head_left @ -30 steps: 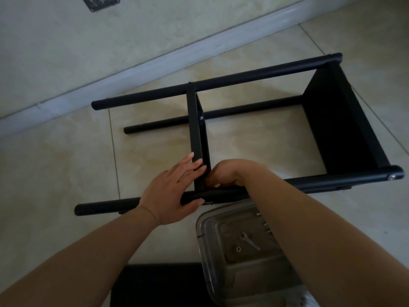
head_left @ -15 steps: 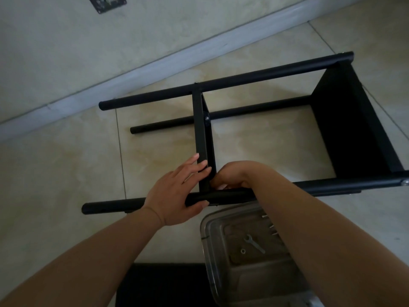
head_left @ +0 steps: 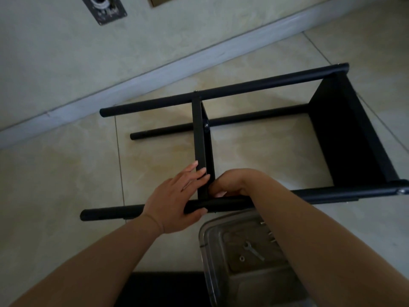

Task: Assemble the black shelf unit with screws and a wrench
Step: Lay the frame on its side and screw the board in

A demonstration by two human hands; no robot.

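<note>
- Head view, step in hand: fastening the middle shelf panel (head_left: 200, 142) to the near pole (head_left: 221, 204) of the black shelf unit (head_left: 345, 134), which lies on its side on the tiled floor (head_left: 66, 173) near the wall's baseboard (head_left: 155, 72).
- Left hand (head_left: 174, 198) steadying the joint: fingers laid fairly straight against the panel's near end, thumb hooked under the near pole.
- Right hand (head_left: 230, 185) curled at the joint just right of the panel, fingertips tucked in against the pole; probably turning a screw by hand, though no screw visible there, so cannot tell what is pinched, if anything.
- Wrench (head_left: 253, 251) untouched in the clear plastic box (head_left: 205, 238) just below the near pole, with a washer or nut (head_left: 242, 258) beside it and a few screws (head_left: 271, 237) along the forearm's edge.
- Likely next: seat the screw through pole and panel while keeping the holes lined up, then fetch the wrench for tightening; calls for the left hand's hold not slipping.
- Orientation: long axis of the unit across the frame, left to right, rising slightly to the right; free pole ends pointing left, end panel closing the right side.
- Middle panel crosswise to the poles, edge-on to the camera, already joined to the far pole (head_left: 221, 91), with a fastener (head_left: 206, 125) showing partway along.
</note>
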